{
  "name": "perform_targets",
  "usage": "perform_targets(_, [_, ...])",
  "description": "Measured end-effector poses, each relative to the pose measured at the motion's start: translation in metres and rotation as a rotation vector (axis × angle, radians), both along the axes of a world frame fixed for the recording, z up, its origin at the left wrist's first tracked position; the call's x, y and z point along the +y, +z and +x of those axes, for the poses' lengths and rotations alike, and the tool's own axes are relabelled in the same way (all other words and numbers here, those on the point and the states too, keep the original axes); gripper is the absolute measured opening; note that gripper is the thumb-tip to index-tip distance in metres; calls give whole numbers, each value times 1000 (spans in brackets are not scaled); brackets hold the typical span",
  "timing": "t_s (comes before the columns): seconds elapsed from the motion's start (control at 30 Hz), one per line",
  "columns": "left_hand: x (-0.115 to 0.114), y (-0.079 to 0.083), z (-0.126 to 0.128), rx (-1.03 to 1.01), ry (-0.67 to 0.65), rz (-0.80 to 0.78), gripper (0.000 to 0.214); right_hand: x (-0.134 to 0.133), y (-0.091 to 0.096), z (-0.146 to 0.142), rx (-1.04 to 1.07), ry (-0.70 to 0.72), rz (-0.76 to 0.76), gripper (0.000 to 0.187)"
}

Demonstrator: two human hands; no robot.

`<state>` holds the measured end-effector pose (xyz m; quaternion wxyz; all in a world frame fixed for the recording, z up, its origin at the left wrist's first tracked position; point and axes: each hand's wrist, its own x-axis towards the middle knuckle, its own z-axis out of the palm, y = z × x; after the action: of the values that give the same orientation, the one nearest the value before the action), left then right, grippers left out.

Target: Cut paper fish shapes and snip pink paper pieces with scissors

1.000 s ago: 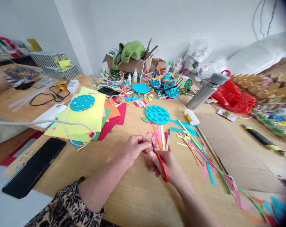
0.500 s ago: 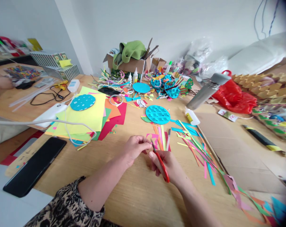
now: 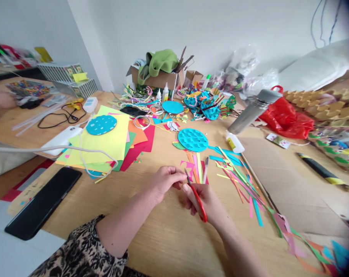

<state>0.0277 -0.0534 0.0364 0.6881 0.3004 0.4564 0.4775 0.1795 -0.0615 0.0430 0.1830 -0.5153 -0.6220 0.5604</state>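
My right hand [image 3: 199, 198] grips a pair of scissors [image 3: 198, 204] with red handles, the dark blades pointing up and away from me. My left hand [image 3: 169, 179] is closed in a pinch right beside the blade tips. Whatever lies between its fingertips is too small to make out. Just beyond the blades, a cut piece of pink paper [image 3: 187, 166] rests on the table near paper strips [image 3: 199, 167] and a pen [image 3: 205, 170]. Farther back lies a blue oval [image 3: 192, 140] with raised flaps and a green piece at its left edge.
On the left are coloured paper sheets [image 3: 105, 148], a blue dotted oval [image 3: 101, 125], a white cable [image 3: 53, 148] and a black phone [image 3: 44, 202]. To the right lie loose strips [image 3: 246, 181], a glue bottle [image 3: 235, 142], a steel flask [image 3: 249, 111] and cardboard [image 3: 290, 184]. Another person's hand [image 3: 1, 102] is at far left.
Both hands stay almost in place, the left fingertips shifting very slightly right toward the scissor blades. The rest of the scene looks the same apart from a tiny camera shift.
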Motion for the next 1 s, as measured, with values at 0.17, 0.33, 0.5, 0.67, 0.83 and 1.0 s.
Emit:
perform_targets(0.17, [-1,0,1,20,15,5,18,-1,-2,0,2,4,2,59])
perform_targets(0.33, [0,0,1,42,21,15,18,0,-2,0,-1,0,-2,58])
perform_targets(0.5, [1,-1,0,64,33,9,18,1,-1,0,-11,1,-4,59])
perform_targets(0.67, [1,-1,0,41,49,5,18,0,-2,1,-28,3,-3,59])
perform_targets(0.83, [1,0,1,24,55,0,20,0,-4,1,-22,0,-11,58])
perform_targets(1.0, [1,-1,1,20,59,5,18,0,-5,1,-25,-4,-9,58])
